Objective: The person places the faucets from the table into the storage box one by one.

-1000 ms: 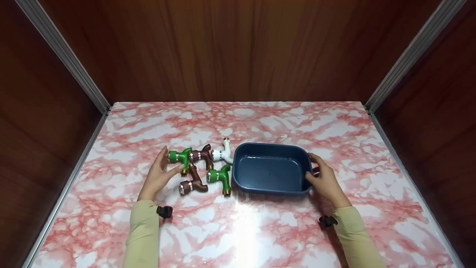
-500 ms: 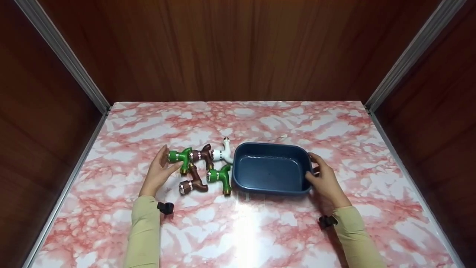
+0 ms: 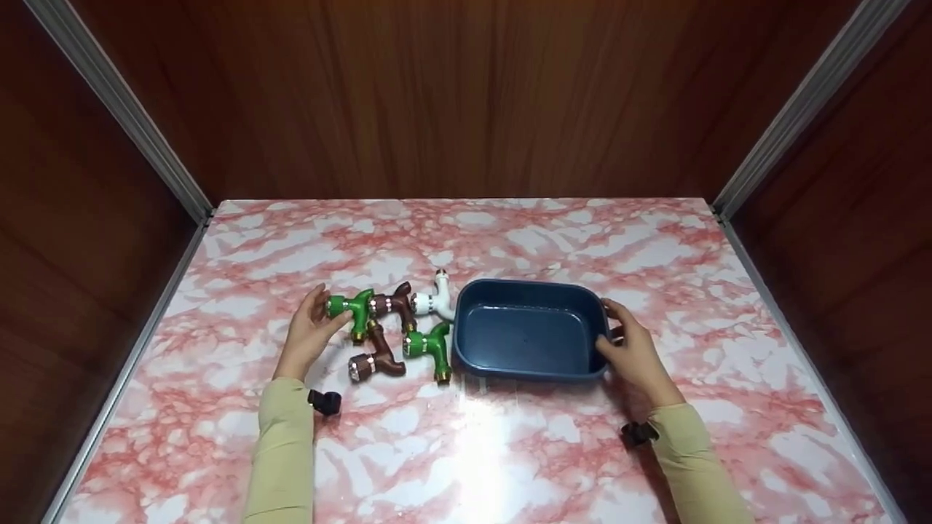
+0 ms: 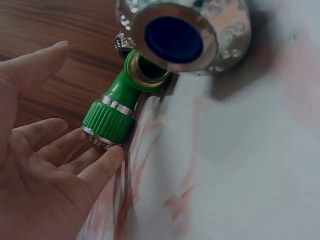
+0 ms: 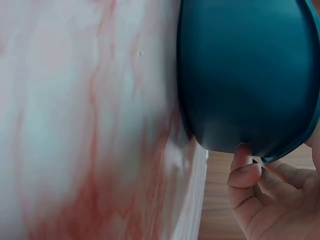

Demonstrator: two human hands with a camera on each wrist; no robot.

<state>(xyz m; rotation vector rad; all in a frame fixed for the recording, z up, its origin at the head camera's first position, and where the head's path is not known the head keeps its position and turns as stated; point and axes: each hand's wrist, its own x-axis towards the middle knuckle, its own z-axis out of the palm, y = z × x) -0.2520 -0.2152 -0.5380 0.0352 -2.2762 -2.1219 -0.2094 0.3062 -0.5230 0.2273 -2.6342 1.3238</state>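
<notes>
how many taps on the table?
5. Far row, left to right in the head view: far green tap, far brown tap, white tap. Near row: near brown tap, near green tap.

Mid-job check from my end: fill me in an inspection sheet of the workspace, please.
Surface: pink-and-white marbled tabletop, with glare near its front middle.
Job's things: far green tap, far brown tap, white tap, near brown tap and near green tap, all left of the blue bin; no tap inside it.
Clutter: nothing seen.
Left hand: fingers extended to the far green tap's knob.
Right hand: grips the bin's right end.
Cables: nothing seen.
Surroundings: brown wood-grain panels, grey metal corner strips.
</notes>
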